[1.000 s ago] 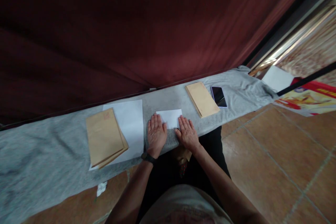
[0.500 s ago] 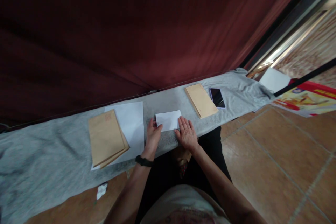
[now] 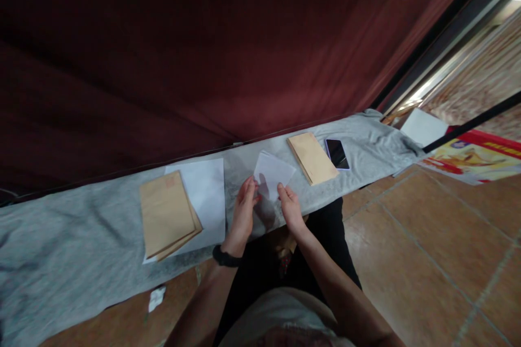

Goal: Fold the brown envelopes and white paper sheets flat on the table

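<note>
A folded sheet of white paper (image 3: 277, 171) is tilted above the grey cloth, casting a shadow below it. My right hand (image 3: 290, 207) pinches its lower edge, thumb on top. At the paper's lower left corner is my left hand (image 3: 244, 207), with a dark band on the wrist. Its fingers are loosely curved and apart; whether they touch the paper is hard to see. To the left, brown envelopes (image 3: 166, 214) lie on larger white sheets (image 3: 209, 190). A second stack of brown envelopes (image 3: 312, 158) is to the right of my hands.
A phone (image 3: 337, 153) lies beside the right stack on the narrow cloth-covered surface (image 3: 81, 233). Behind it hangs a dark red curtain (image 3: 228, 54). A colourful box (image 3: 476, 154) stands at far right, and a crumpled white scrap (image 3: 157, 298) is on the tiled floor.
The folded paper has been lifted off the cloth and turned, its far end now up and to the right. My right hand went from lying flat to pinching it; my left fingers have loosened.
</note>
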A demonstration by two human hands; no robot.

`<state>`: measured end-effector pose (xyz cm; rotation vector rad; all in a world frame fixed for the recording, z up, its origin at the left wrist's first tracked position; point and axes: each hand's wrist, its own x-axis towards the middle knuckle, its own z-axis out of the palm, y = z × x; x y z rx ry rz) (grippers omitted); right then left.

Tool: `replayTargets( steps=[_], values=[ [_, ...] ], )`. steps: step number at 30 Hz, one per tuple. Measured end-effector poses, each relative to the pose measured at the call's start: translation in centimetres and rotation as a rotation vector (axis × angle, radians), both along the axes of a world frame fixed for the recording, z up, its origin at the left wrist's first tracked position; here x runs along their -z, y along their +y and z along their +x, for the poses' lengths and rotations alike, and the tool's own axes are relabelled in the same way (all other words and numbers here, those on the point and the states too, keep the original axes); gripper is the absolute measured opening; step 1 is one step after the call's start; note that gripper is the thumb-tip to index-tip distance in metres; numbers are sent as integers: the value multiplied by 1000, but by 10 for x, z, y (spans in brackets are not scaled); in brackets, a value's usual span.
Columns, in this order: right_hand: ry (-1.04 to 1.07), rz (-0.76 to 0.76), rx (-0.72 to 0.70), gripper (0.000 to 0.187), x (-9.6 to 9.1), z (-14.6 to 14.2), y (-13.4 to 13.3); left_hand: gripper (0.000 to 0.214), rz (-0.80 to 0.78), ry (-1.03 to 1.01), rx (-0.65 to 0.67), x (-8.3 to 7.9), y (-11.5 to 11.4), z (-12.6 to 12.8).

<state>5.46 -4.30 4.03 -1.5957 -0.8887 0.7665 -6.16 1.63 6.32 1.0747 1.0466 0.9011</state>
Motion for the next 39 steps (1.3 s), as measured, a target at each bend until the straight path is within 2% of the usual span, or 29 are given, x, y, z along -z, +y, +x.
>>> replayTargets(
  steps=[3,5,8,10,12,14,15,18,20,23,26,30,31,35,39],
  values=[
    [521,51,72,48,-3,-11,3,61,-37,42,65,12,-3,-2],
    [699,72,101,44,0,-16,3,65,-49,43,103,22,-5,-3],
    [807,-2,159,33,8,-17,-2,75,-36,124,59,33,-1,-6],
    [806,-101,100,28,15,-11,-8,79,36,249,52,37,7,-11],
    [761,-185,-18,28,21,-4,-16,77,141,409,79,39,17,-18],
    [611,-232,-89,33,24,3,-25,74,235,557,125,42,25,-23],
    [471,-228,-90,36,25,5,-29,73,272,614,153,44,28,-25],
    [-146,-117,-66,42,24,11,-36,71,343,715,212,51,35,-28],
    [-530,-46,-114,44,24,12,-36,70,375,756,222,54,36,-28],
    [-882,-84,-228,48,27,11,-30,69,416,829,241,54,36,-29],
    [-1020,-176,-232,52,36,8,-25,67,475,948,230,48,32,-30],
    [-1068,-206,-211,54,45,5,-24,55,676,1033,143,42,15,-18],
    [-1074,-207,-216,54,46,5,-24,53,731,1001,164,42,9,-11],
    [-1106,-206,-261,59,47,6,-28,57,831,899,414,49,-14,16],
    [-1122,-229,-281,62,45,6,-28,63,844,973,438,56,-22,23]
  ],
)
